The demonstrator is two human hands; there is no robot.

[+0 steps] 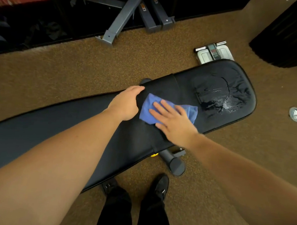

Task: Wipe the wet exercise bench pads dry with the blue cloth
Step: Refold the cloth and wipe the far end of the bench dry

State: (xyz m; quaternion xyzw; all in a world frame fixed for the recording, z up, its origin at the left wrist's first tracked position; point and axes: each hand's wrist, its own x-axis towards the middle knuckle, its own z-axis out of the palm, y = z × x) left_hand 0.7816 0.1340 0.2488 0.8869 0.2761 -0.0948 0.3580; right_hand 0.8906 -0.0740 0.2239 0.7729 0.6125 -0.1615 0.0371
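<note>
A brown speckled carpet (167, 47) covers the floor. Across it, from near left to far right, lies a black exercise bench (34, 138) with two pads end to end. The long back pad (43, 130) fills the left and centre, and the shorter seat pad (219, 79) lies to the right, with a seam between them. A patch of water (220, 100) glistens on the seat pad, spread over its right half in streaks and beads. A dark shelving unit (35, 21) runs along the far left, with grey metal frame parts (122, 15) leaning at its foot. A dark cabinet (291, 33) stands at the far right.

Two bare forearms reach in from the near edge. Below them are black trouser legs and a pair of black shoes (161, 187) on the carpet just near the bench, beside the bench's grey foot tube (173, 163).

The left hand (127, 103) rests on the far edge of the bench by the seam, its fingers curled over that edge. The right hand (174, 120) lies flat with straight, spread fingers pressing the blue cloth (149, 110) onto the pad near the seam, just left of the wet patch. The cloth is crumpled and sticks out on both sides of the hand.

A bathroom scale (214, 51) sits on the carpet beyond the seat pad, partly hidden by it. A small round metal floor plate (295, 114) lies at the right.
</note>
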